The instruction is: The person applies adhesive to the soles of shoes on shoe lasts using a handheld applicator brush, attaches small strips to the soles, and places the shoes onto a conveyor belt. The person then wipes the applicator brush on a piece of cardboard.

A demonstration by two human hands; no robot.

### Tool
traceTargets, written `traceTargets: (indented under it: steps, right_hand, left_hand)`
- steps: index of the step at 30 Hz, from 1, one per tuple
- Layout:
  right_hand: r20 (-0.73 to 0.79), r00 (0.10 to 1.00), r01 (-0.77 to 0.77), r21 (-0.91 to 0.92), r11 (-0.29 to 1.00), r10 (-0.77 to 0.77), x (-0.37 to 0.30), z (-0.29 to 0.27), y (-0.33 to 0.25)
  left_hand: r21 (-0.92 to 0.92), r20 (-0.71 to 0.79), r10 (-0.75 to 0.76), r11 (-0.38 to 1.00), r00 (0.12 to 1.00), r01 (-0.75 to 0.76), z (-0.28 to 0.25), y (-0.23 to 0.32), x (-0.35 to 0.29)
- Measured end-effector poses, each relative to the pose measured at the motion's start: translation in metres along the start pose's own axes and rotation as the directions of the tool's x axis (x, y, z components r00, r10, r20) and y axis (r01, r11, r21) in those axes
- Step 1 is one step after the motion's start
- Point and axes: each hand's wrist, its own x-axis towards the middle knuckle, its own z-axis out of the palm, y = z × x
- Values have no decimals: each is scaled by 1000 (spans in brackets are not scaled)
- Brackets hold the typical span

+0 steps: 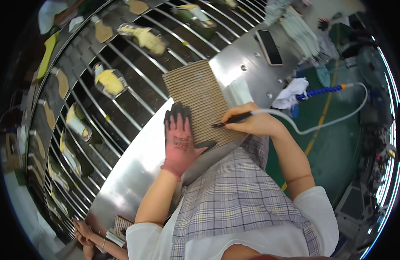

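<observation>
A sheet of brown corrugated cardboard (200, 89) lies on the metal table edge in front of me. My left hand (180, 141), in a pinkish-red glove with dark grey fingertips, rests flat along the sheet's left side, fingers stretched out and thumb spread to the right. My bare right hand (252, 121) pinches a black pen-shaped tool (238, 118), its tip low over the cardboard's right part. Whether the tip touches cannot be made out. From the tool's rear a grey-white cord (295, 129) loops off to the right.
Beyond the cardboard, a curved conveyor of metal rods (135, 69) carries several shoe parts (109, 82). A phone (269, 47) lies on the metal surface at the upper right. Below it are a white cloth (291, 93) and a blue segmented hose (319, 92). Another person's hands (83, 232) show at lower left.
</observation>
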Motion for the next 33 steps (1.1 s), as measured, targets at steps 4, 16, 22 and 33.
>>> traceTargets:
  steps: [4,16,22,33]
  right_hand:
    - [-239,971,77,286,955,-7,3,-4,3]
    - [-840,468,221,-189,957,-274,120,49,21]
    - [-686,436,121,-597,793,-583,105,59,34]
    - [-247,963,-124,-71,990,103,24,22,-10]
  left_hand:
    - [-28,-7,24,999,1000,-24,-4,-12,-23]
    - [75,-150,-215,971,965,228,4,-10,37]
    - [123,-89,-268,953,959,277,4,-6,39]
    - [93,-128,-227,967,965,239,5,-8,35]
